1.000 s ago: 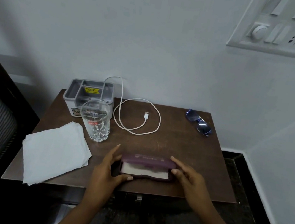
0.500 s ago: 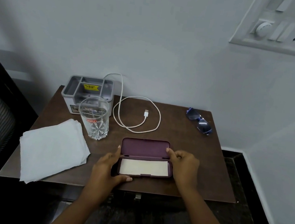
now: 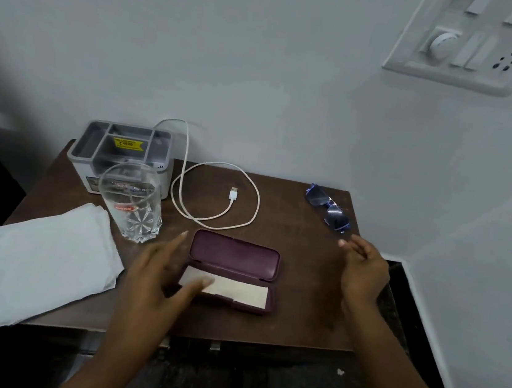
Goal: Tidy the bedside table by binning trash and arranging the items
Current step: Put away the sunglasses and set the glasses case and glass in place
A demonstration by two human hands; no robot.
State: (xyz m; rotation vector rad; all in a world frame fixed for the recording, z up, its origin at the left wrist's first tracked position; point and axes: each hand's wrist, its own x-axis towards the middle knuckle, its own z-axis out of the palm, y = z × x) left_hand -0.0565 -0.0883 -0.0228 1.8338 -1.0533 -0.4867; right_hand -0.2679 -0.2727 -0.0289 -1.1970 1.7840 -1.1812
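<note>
- Maroon plastic, hinged wide open: the glasses case (image 3: 232,271) lies near the front middle of the brown wooden counter (image 3: 297,321), its lid laid back flat and a cream lining showing in the lower half.
- We see our left hand (image 3: 157,278) at the case's left end, fingers spread loose, thumb over the lining's corner (whether it touches, we cannot tell); its grip is slack and holds nothing.
- Our right hand (image 3: 364,271) hangs apart from the case on the right, fingers loosely extended, grip unclenched and empty, near the blue sunglasses (image 3: 328,207) at the back right corner.
- Behind the case, a white USB cable (image 3: 215,195) lies coiled, its plug inside the loop.
- Further left stand a clear cut glass (image 3: 131,201) and, just behind it, a grey organiser box (image 3: 124,152).
- A white folded cloth (image 3: 46,261) overhangs the front left edge.
</note>
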